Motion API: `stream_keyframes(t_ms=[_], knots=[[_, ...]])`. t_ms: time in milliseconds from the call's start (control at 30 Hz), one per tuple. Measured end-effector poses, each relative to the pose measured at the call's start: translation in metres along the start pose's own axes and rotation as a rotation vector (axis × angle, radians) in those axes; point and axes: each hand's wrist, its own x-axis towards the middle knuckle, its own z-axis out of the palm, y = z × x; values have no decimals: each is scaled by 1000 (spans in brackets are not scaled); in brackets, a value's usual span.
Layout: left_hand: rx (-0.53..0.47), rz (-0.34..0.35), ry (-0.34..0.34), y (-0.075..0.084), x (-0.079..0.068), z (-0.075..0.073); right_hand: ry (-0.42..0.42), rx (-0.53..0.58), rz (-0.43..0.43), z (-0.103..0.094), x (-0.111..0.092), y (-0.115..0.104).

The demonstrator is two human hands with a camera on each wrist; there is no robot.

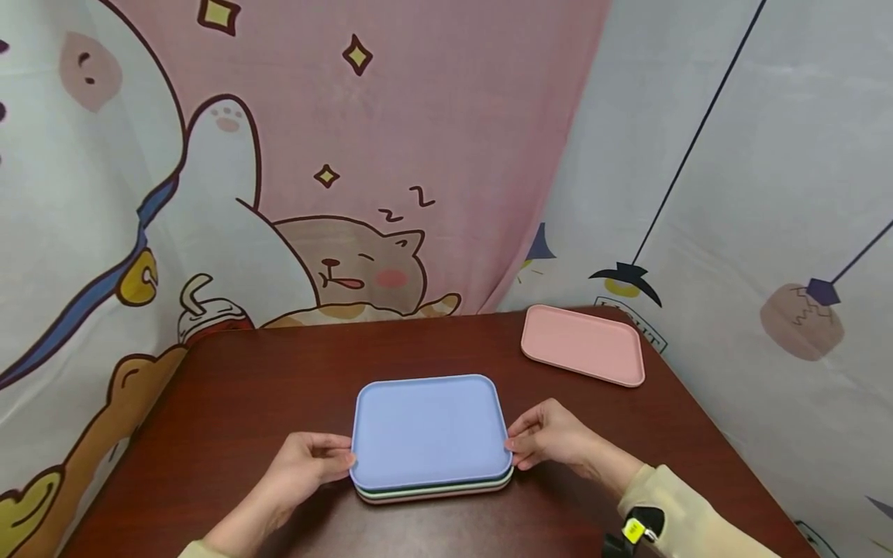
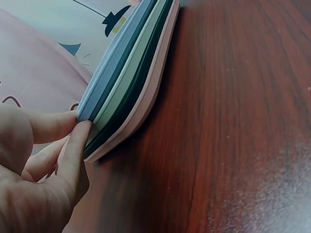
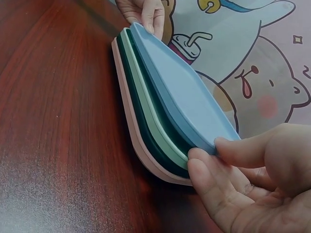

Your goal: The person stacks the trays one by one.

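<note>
A light blue rectangular tray (image 1: 431,430) tops a stack on the table. Under it, a light green tray (image 2: 121,94), a dark green layer and a pink tray (image 2: 155,77) show along the side. My left hand (image 1: 307,465) pinches the left rim of the blue tray between thumb and fingers. At the opposite short side my right hand (image 1: 551,440) grips the same tray, thumb on its rim and fingertips beneath. In the right wrist view, a dark gap separates the blue tray from the light green one near that hand.
Another pink tray (image 1: 582,343) lies by itself near the back right corner of the dark wooden table (image 1: 279,387). Cloth hangings with cartoon animals (image 1: 474,155) close in the table's back and sides.
</note>
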Motion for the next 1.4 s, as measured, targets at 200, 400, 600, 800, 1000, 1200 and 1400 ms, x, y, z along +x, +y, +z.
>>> stream_keyframes(t_ms=[200,400,600,800,1000,1200,1400], knots=[[16,2,4,-3,-1,3,-1,-3,-4,-2,-5,2],[13,2,-5,-6,-1,4,-10,-27,-24,-2,-8,3],[45,-6,8,-11,-2,4,-9,-67,-41,1,-8,1],[54,-15,19,-11,-2,5,1,-88,-58,1,-7,3],[57,-6,28,-9,-1,4,8,-84,-73,1,-7,4],[63,-2,23,-7,-1,3,11,-82,-77,0,-6,4],[44,3,6,-2,1,0,6,-82,-74,-2,-5,3]])
